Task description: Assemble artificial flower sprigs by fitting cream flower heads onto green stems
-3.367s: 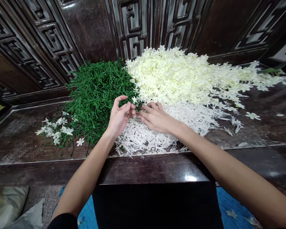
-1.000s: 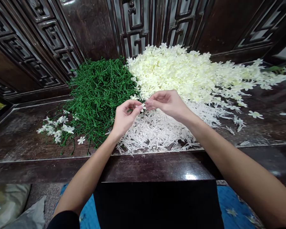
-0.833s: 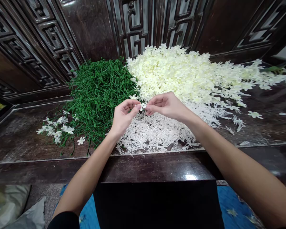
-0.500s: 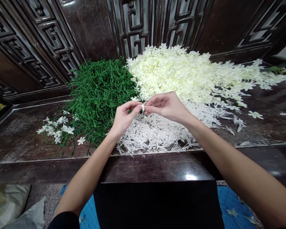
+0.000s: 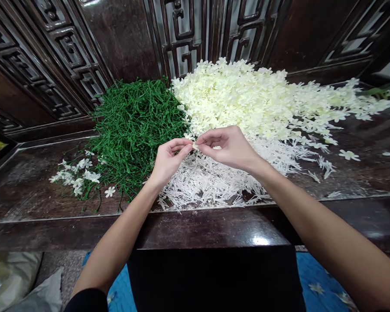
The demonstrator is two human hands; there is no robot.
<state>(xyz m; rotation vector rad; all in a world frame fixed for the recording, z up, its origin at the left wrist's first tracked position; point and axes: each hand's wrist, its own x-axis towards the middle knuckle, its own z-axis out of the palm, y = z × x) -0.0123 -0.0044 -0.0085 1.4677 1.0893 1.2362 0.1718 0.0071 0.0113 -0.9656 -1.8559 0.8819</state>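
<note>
Dark wooden desk, carved panels behind. Left hand and right hand pinching one small white flower piece together above white stamen pile, beside green stems.

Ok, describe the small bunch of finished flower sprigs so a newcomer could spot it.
Start at the green stem pile on the dark wooden table. The finished sprigs lie at its lower left edge: the only white blossoms already on green stems.
</note>
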